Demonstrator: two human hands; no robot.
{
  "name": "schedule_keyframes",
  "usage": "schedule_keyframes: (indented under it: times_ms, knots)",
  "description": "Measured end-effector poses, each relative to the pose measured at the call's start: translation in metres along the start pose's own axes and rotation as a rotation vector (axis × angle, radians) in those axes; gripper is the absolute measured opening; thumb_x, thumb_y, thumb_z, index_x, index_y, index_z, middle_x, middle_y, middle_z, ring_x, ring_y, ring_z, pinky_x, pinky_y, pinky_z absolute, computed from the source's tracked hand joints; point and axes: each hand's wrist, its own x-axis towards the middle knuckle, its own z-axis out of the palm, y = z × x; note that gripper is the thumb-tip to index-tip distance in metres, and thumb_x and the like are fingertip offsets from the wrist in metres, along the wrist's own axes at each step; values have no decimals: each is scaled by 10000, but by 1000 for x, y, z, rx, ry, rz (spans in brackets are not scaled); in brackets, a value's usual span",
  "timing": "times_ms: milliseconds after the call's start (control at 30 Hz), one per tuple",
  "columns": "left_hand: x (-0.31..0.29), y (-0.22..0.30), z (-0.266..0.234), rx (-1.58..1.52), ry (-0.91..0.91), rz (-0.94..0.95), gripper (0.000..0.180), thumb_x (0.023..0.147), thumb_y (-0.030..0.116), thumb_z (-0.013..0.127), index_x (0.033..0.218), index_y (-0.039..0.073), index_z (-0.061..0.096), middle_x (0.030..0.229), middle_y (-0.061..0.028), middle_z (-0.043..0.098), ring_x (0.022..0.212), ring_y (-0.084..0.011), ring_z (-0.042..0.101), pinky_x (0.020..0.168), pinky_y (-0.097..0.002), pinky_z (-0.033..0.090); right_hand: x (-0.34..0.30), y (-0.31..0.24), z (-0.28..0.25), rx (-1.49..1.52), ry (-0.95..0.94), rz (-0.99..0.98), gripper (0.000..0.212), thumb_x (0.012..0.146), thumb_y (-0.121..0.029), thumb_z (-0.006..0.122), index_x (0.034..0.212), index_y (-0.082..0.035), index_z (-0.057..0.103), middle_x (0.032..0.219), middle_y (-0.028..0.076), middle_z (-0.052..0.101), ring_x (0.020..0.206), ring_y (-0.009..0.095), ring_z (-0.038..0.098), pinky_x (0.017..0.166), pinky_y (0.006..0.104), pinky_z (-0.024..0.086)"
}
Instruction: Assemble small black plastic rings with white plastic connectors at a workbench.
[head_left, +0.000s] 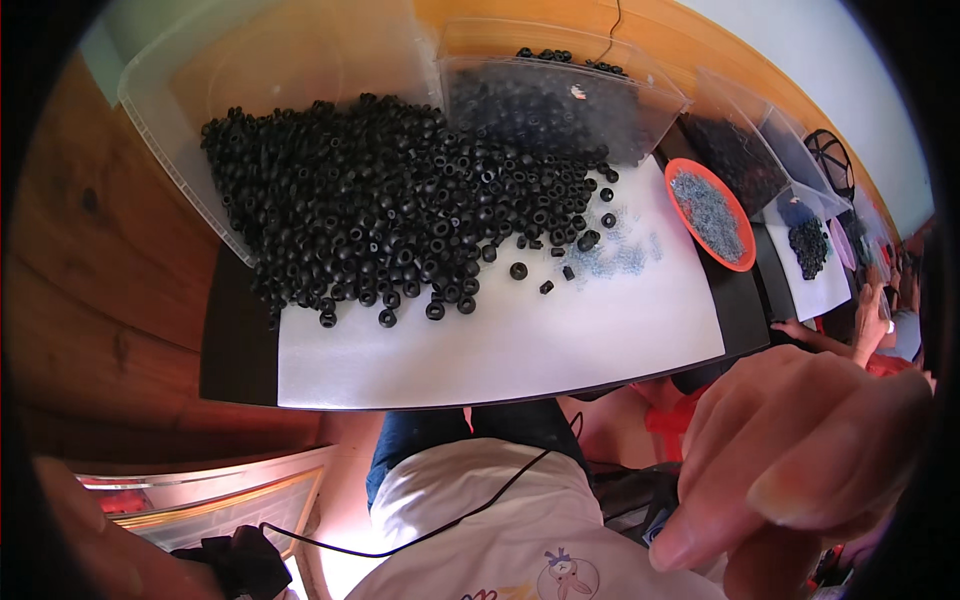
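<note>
Close up at the lower right, my right hand is raised off the table with its fingers curled in. Whatever those fingers may hold is hidden. Beside its lowest fingertip shows a dark object with a bluish patch, its kind unclear. At the lower left edge my left arm comes in with a black strapped device and a cable; the fingers of my left hand are out of sight. In front of me a large heap of black round beads or caps with holes spills onto a white sheet.
A clear bin lies tipped behind the heap. Another clear bin holds more black pieces. An orange-red dish contains small clear bits, and similar bits lie scattered on the sheet. Further right, another person's hand is near a second workplace.
</note>
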Motion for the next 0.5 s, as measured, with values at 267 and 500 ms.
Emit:
schedule_keyframes:
  times_ms: [267,500]
  knots:
    - [-19,-26,27,-38,47,-40,321,873,166,579,1128,-25,538,925,-94,653,938,-266,627,836,-438,491,16,23,-6,-20,-128,4,148,826,-24,661,936,76,654,696,176,654,395,168,535,368,289,434]
    - [-14,-52,53,-36,118,-7,321,881,176,572,1128,-27,541,933,-104,647,928,-262,623,824,-430,491,17,40,-11,-32,-231,-72,155,827,-32,666,941,72,655,698,171,655,398,163,535,368,283,426]
